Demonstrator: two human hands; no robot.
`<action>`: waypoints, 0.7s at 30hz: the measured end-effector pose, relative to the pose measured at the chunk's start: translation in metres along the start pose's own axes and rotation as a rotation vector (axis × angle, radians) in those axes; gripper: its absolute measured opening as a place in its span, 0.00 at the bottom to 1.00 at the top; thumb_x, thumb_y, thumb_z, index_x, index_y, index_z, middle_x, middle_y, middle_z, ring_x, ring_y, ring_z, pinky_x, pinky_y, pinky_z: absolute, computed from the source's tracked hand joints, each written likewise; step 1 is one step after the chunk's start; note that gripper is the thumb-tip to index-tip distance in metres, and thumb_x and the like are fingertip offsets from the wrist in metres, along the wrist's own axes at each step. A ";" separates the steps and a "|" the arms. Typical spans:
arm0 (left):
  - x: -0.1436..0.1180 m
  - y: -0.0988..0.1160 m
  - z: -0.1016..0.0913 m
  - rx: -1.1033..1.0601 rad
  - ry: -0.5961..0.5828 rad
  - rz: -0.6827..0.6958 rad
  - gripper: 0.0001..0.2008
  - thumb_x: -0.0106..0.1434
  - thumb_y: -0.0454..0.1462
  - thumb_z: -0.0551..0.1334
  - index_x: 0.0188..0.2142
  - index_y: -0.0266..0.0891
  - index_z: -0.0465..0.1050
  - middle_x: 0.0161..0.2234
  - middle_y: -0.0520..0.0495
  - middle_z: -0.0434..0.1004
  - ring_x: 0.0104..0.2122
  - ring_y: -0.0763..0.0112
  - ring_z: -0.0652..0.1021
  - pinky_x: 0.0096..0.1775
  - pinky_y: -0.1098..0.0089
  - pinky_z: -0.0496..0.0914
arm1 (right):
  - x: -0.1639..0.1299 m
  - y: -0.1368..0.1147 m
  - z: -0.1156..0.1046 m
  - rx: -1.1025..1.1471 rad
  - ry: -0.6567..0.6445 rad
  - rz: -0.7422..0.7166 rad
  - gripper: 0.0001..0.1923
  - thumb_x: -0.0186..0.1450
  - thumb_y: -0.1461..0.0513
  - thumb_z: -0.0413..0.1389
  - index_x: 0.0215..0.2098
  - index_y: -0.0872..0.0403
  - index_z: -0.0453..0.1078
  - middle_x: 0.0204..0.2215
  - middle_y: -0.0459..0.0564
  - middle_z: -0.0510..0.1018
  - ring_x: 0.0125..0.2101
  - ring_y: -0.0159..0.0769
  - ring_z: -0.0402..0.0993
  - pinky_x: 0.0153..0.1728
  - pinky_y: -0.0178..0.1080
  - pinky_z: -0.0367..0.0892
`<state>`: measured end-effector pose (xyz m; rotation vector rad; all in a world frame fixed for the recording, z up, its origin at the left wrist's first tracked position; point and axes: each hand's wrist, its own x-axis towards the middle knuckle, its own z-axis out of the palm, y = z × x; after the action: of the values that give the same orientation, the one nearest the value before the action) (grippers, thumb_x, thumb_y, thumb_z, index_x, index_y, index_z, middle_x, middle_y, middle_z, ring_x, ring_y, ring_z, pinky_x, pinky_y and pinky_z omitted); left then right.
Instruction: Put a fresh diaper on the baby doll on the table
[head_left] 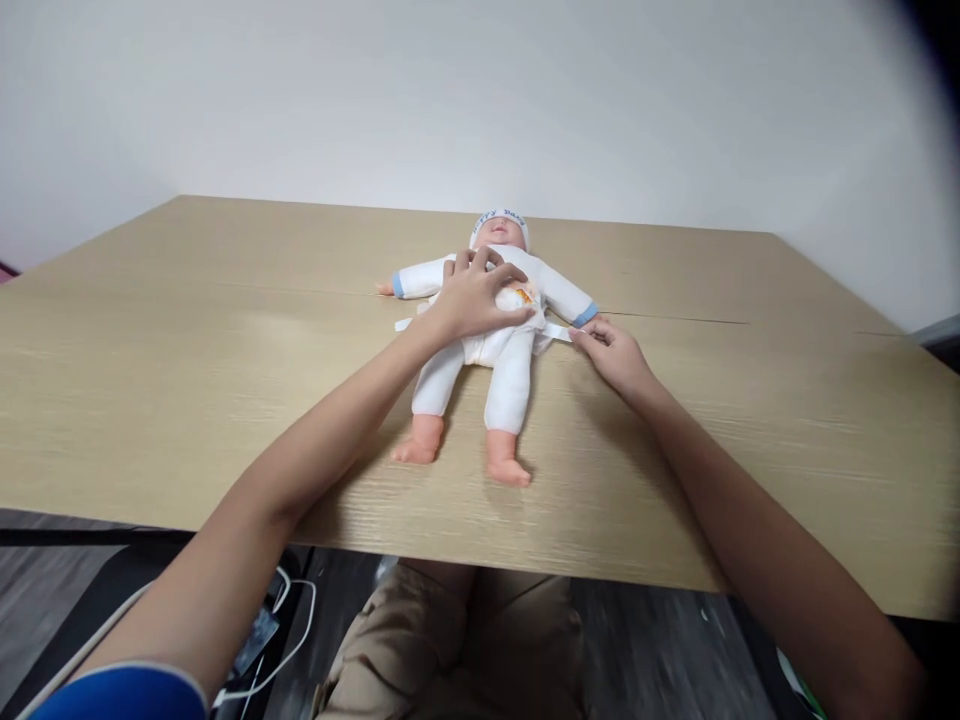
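With the left hand (474, 292) pressed flat on the doll (487, 330) mid-tabletop (187, 380) and the right hand (611, 350) pinching the diaper tab (556, 332) – hands apart – a hard tug could tear it.

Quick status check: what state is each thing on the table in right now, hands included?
Doll: lying face up on the table, legs toward the camera.
Diaper: across the doll's belly, not fastened.
Tab: pulled out sideways, pinched by the right hand.
Left hand: flat on the diaper, pressing down.
Cap: on the doll's head.
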<state>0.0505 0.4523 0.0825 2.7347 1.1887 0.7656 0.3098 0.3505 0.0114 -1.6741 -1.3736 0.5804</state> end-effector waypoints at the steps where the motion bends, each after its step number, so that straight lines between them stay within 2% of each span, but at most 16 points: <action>1: -0.001 0.000 0.001 -0.009 0.005 -0.010 0.31 0.64 0.59 0.72 0.62 0.54 0.81 0.63 0.37 0.72 0.66 0.35 0.66 0.66 0.40 0.59 | 0.001 -0.001 -0.001 0.036 -0.004 -0.006 0.25 0.62 0.38 0.62 0.28 0.49 0.68 0.26 0.45 0.69 0.31 0.37 0.64 0.35 0.41 0.61; 4: -0.002 0.000 0.002 -0.024 0.014 -0.025 0.31 0.62 0.58 0.74 0.62 0.55 0.81 0.62 0.38 0.73 0.65 0.36 0.67 0.65 0.41 0.59 | 0.005 -0.012 -0.004 0.121 -0.008 -0.007 0.26 0.61 0.37 0.62 0.29 0.49 0.67 0.25 0.44 0.66 0.29 0.35 0.61 0.34 0.41 0.61; 8: -0.002 0.000 0.004 -0.043 0.023 -0.029 0.32 0.61 0.58 0.75 0.61 0.52 0.82 0.61 0.38 0.73 0.64 0.35 0.67 0.64 0.41 0.61 | 0.024 -0.042 -0.001 0.191 -0.032 -0.021 0.22 0.61 0.43 0.65 0.27 0.50 0.69 0.24 0.44 0.65 0.27 0.34 0.59 0.33 0.41 0.59; 14: -0.003 -0.001 0.007 -0.069 0.043 -0.053 0.31 0.61 0.58 0.75 0.60 0.51 0.81 0.60 0.36 0.73 0.63 0.32 0.66 0.62 0.38 0.62 | 0.062 -0.080 0.038 0.155 -0.172 -0.112 0.20 0.64 0.46 0.64 0.27 0.50 0.68 0.25 0.44 0.69 0.30 0.35 0.64 0.37 0.41 0.63; 16: -0.001 -0.008 0.002 -0.099 -0.016 -0.065 0.33 0.61 0.58 0.74 0.62 0.52 0.80 0.61 0.36 0.73 0.63 0.32 0.66 0.63 0.36 0.62 | 0.063 -0.083 0.052 0.094 -0.162 -0.137 0.20 0.67 0.45 0.63 0.29 0.50 0.68 0.27 0.45 0.71 0.31 0.36 0.66 0.37 0.41 0.64; 18: 0.002 -0.022 -0.008 -0.189 -0.119 -0.041 0.35 0.61 0.59 0.73 0.64 0.53 0.78 0.63 0.38 0.73 0.65 0.33 0.67 0.65 0.35 0.61 | 0.056 -0.082 0.060 0.074 -0.095 -0.186 0.18 0.69 0.45 0.62 0.34 0.49 0.69 0.30 0.46 0.75 0.33 0.38 0.69 0.38 0.42 0.67; 21: 0.004 -0.046 -0.020 -0.447 -0.240 0.086 0.35 0.64 0.59 0.71 0.66 0.52 0.76 0.65 0.42 0.75 0.68 0.42 0.70 0.70 0.45 0.62 | 0.030 -0.076 0.062 0.049 0.039 -0.379 0.15 0.72 0.48 0.62 0.45 0.49 0.73 0.43 0.52 0.80 0.42 0.43 0.77 0.47 0.46 0.74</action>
<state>0.0123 0.4848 0.0902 2.4288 0.7493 0.6003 0.2279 0.4006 0.0486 -1.3317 -1.5834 0.3567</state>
